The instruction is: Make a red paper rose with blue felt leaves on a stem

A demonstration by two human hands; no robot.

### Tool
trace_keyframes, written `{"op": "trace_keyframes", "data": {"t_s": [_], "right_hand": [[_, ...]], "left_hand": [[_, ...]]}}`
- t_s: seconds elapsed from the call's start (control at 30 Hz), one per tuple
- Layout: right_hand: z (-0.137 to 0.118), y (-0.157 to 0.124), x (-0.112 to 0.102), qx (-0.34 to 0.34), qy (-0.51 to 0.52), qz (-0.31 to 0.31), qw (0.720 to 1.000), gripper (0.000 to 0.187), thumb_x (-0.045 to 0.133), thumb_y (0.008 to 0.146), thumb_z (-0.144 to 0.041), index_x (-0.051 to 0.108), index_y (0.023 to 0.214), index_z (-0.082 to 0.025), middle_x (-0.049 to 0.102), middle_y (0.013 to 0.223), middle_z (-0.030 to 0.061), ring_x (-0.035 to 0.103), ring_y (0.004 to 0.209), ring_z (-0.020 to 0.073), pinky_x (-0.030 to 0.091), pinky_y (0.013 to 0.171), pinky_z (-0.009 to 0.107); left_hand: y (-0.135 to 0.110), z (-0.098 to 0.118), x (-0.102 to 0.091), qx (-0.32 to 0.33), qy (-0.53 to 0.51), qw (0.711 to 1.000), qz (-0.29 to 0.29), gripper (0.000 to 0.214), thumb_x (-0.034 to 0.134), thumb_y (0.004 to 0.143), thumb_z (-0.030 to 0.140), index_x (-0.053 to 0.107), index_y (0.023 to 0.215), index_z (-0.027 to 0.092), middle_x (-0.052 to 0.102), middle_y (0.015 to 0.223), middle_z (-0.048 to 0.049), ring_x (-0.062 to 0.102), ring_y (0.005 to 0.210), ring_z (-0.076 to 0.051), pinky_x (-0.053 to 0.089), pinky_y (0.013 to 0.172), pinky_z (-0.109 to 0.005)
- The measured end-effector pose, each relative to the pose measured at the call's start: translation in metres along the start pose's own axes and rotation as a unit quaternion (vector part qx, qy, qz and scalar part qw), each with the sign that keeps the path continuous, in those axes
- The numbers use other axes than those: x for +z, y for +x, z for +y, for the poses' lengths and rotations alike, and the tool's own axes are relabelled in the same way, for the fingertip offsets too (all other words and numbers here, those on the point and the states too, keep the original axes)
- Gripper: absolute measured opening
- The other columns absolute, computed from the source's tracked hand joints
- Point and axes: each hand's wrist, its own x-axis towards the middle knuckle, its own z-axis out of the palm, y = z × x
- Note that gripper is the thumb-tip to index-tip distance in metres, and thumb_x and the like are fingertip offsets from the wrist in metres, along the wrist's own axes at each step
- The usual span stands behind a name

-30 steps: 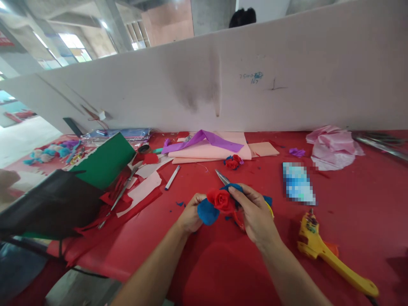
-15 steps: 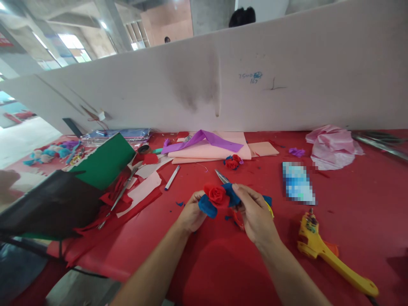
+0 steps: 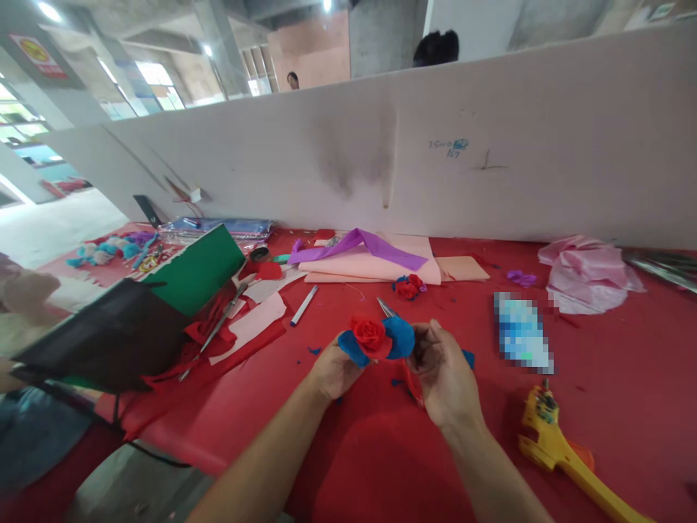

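Observation:
A red fabric rose point(image 3: 370, 337) with blue leaves point(image 3: 401, 338) on either side is held up in front of me. My left hand point(image 3: 338, 372) is closed around its underside, so the base of the flower is hidden. My right hand point(image 3: 443, 374) is at the right leaf's edge, fingers curled together; whatever lies between them is hidden. Behind the flower, a pointed metal blade point(image 3: 385, 308) shows, partly covered. A red loop point(image 3: 414, 385) lies below my right hand. Farther back on the table rests a small red and blue flower piece point(image 3: 408, 288).
A yellow glue gun point(image 3: 560, 450) lies at right, near a pixelated blue object point(image 3: 523, 333). Pink crumpled sheeting point(image 3: 591, 276) sits at the back right. Left are a marker point(image 3: 303, 305), long scissors point(image 3: 218, 327) on red scraps and a green board point(image 3: 199, 269). A white partition point(image 3: 261, 160) stands behind.
My right fingers have drawn back from the top of the right blue leaf and curled at its edge, showing more of the leaf. The view has shifted slightly left and up.

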Motion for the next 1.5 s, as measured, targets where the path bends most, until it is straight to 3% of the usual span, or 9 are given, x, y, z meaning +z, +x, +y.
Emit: {"op": "trace_keyframes", "data": {"t_s": [0.13,0.27,0.4,0.6,0.83,1.03,1.2,1.5], "right_hand": [[0.002,-0.003,-0.001,-0.068,-0.053,-0.054,0.995,0.036,0.057,0.079,-0.052,0.069,0.077,-0.018,0.057,0.06,-0.0013,0.045,0.051,0.0109,0.034,0.047,0.023],[0.006,-0.006,-0.004,-0.123,-0.12,-0.104,0.98,0.024,0.059,0.084,-0.044,0.065,0.077,-0.021,0.054,0.06,-0.0037,0.046,0.055,0.0108,0.037,0.051,0.023],[0.012,-0.005,-0.005,-0.08,-0.124,-0.067,0.987,0.018,0.067,0.079,-0.04,0.063,0.079,-0.023,0.056,0.058,-0.0055,0.049,0.051,0.0094,0.037,0.049,0.021],[0.012,0.003,-0.002,-0.026,-0.102,-0.019,0.994,0.019,0.075,0.069,-0.036,0.066,0.074,-0.02,0.063,0.057,-0.0041,0.052,0.046,0.0084,0.036,0.045,0.019],[0.009,0.006,-0.003,0.0,-0.058,0.016,0.998,0.02,0.078,0.063,-0.032,0.063,0.069,-0.02,0.066,0.058,-0.0042,0.057,0.044,0.0094,0.037,0.043,0.019],[0.01,0.008,-0.004,0.028,-0.033,0.02,0.999,0.019,0.077,0.062,-0.031,0.063,0.067,-0.019,0.064,0.054,-0.0044,0.057,0.043,0.01,0.037,0.04,0.018],[0.01,0.007,0.0,0.044,-0.02,0.027,0.998,0.019,0.076,0.06,-0.03,0.064,0.068,-0.017,0.064,0.053,-0.002,0.056,0.044,0.0112,0.038,0.04,0.019],[0.012,0.006,0.001,0.075,-0.035,0.008,0.997,0.023,0.075,0.058,-0.033,0.063,0.068,-0.017,0.063,0.054,-0.0009,0.056,0.047,0.0119,0.04,0.044,0.022]], "left_hand": [[0.0,0.001,0.0,-0.004,-0.02,1.0,0.021,0.014,0.07,0.048,0.006,0.064,0.057,0.014,0.063,0.063,-0.0009,0.058,0.066,-0.013,0.046,0.07,-0.025],[0.001,-0.001,-0.001,-0.007,-0.012,1.0,0.028,0.014,0.071,0.048,0.007,0.065,0.058,0.014,0.062,0.06,-0.0003,0.058,0.062,-0.011,0.047,0.068,-0.023],[0.003,-0.004,-0.003,0.007,0.012,1.0,0.009,0.009,0.072,0.054,0.013,0.066,0.061,0.014,0.063,0.06,-0.0014,0.056,0.059,-0.011,0.046,0.064,-0.023],[0.005,-0.004,-0.003,-0.022,0.013,1.0,0.003,0.012,0.073,0.063,0.022,0.067,0.069,0.013,0.064,0.066,-0.0032,0.056,0.06,-0.01,0.045,0.062,-0.021],[0.006,-0.006,-0.007,-0.046,-0.006,0.999,0.01,0.023,0.081,0.056,0.019,0.069,0.075,0.013,0.065,0.07,-0.0032,0.058,0.062,-0.011,0.042,0.057,-0.021],[0.005,-0.007,-0.008,-0.034,0.007,0.999,0.037,0.024,0.083,0.055,0.017,0.07,0.074,0.013,0.066,0.073,-0.0034,0.059,0.067,-0.012,0.043,0.063,-0.023],[0.003,-0.007,-0.005,-0.002,0.06,0.998,0.023,0.02,0.082,0.056,0.022,0.069,0.07,0.016,0.064,0.07,-0.0018,0.056,0.067,-0.013,0.041,0.066,-0.025],[0.001,-0.003,0.004,0.048,0.121,0.991,0.016,0.022,0.08,0.056,0.028,0.065,0.061,0.013,0.055,0.056,0.0014,0.04,0.05,-0.006,0.028,0.05,-0.022]]}}
